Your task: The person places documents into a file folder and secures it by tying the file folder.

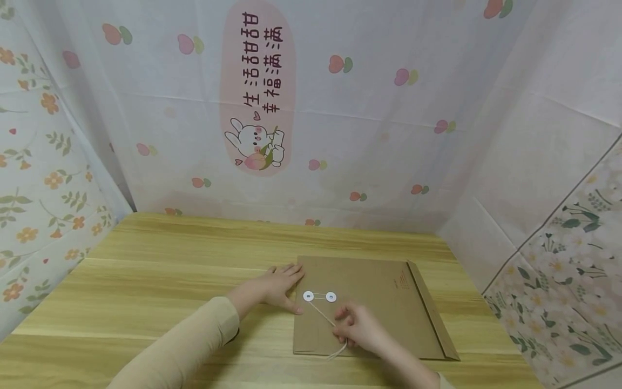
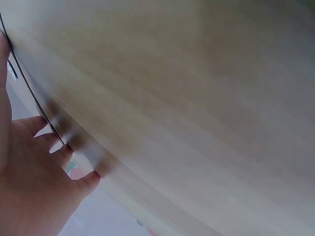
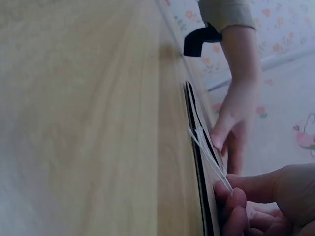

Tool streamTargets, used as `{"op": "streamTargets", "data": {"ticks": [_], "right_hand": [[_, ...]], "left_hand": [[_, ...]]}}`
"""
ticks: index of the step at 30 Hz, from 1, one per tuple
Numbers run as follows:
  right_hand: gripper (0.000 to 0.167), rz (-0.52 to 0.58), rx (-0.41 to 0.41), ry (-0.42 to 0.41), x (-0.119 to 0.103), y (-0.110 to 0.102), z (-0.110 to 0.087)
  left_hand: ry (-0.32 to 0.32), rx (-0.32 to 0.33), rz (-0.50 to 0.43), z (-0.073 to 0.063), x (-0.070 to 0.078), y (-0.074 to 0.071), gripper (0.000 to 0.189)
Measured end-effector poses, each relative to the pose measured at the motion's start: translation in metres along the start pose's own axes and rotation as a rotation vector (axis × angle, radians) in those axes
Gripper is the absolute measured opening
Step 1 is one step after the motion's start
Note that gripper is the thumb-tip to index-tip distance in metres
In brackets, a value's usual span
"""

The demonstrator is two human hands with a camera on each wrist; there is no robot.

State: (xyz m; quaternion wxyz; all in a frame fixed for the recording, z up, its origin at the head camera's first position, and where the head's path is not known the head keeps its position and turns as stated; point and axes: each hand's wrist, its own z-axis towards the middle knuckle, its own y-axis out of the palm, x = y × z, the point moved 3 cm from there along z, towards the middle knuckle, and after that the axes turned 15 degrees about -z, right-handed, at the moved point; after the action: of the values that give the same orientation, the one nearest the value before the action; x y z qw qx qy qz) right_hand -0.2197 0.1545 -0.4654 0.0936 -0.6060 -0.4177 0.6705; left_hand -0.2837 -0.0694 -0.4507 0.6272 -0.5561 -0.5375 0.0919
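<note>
A brown kraft paper document envelope (image 1: 374, 324) lies flat on the wooden table, its two white button discs (image 1: 331, 297) joined by turns of string near the left edge. From the left disc a white string (image 1: 322, 313) runs down taut to my right hand (image 1: 359, 327), which pinches it between thumb and fingers over the envelope; the loose end hangs below. My left hand (image 1: 279, 289) rests with spread fingers on the envelope's left edge. In the right wrist view the string (image 3: 211, 160) reaches the pinching fingertips, and the left hand (image 3: 234, 123) is beyond.
Wood-grain table (image 1: 170, 281) extends to the left of the envelope and behind it. A printed curtain (image 1: 364, 135) hangs along the table's back edge, with flowered cloth (image 1: 44, 162) at the left side and more at the right.
</note>
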Motion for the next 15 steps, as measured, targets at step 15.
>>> {"op": "streamTargets", "data": {"ticks": [15], "right_hand": [[0.017,-0.038,-0.06,0.149,0.027,-0.029,0.002]], "left_hand": [[-0.015,-0.017,-0.013,0.0,-0.001,0.001,0.102]]}}
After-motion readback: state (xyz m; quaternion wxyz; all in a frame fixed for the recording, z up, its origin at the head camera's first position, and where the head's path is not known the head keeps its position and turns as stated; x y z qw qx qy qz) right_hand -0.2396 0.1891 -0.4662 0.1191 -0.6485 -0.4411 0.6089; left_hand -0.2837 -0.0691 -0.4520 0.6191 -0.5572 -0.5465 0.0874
